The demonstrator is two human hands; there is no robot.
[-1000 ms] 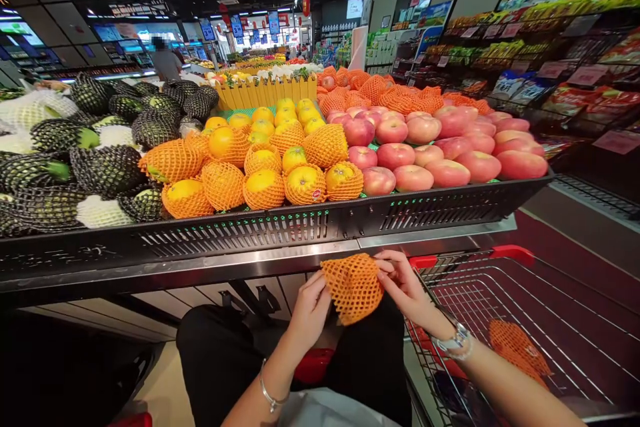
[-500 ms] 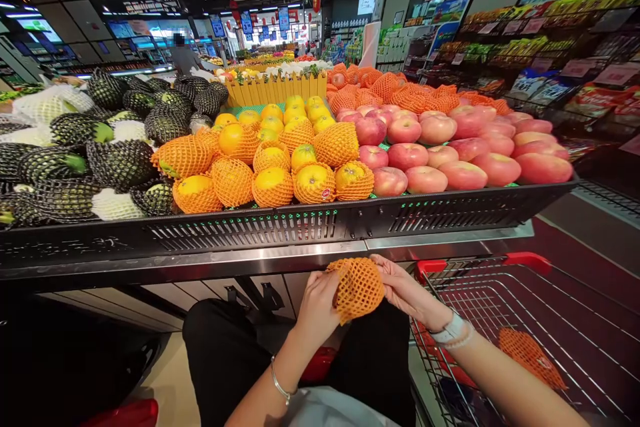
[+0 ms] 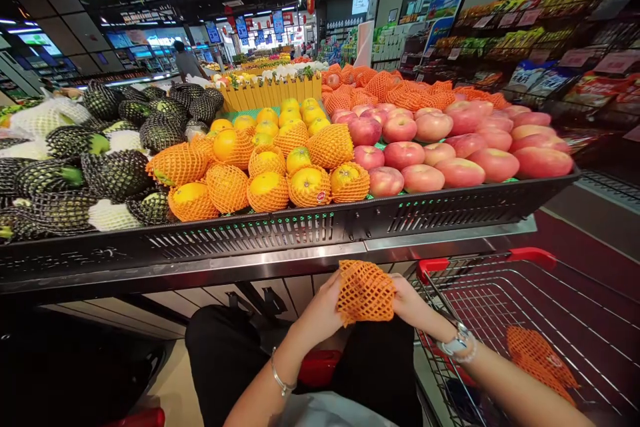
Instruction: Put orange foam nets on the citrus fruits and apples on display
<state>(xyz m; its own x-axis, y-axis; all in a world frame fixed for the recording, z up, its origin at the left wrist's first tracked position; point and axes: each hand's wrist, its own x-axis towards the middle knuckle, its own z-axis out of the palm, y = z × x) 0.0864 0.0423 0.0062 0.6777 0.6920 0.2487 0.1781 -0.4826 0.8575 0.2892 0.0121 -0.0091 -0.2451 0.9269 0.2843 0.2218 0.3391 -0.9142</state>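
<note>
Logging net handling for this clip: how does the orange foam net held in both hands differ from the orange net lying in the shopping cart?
The held net is gripped at its sides by the left hand and right hand, in front of the display shelf; the cart net lies untouched in the shopping cart. The held net looks spread and squarish; the cart net lies elongated and flatter. Both are orange foam mesh.

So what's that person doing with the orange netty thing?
A person holds an orange foam net between both hands, left hand and right hand, just below the front edge of a fruit stand. On the stand are net-wrapped oranges with pink apples beside them. A shopping cart stands on the right, with another orange net inside it.
</note>
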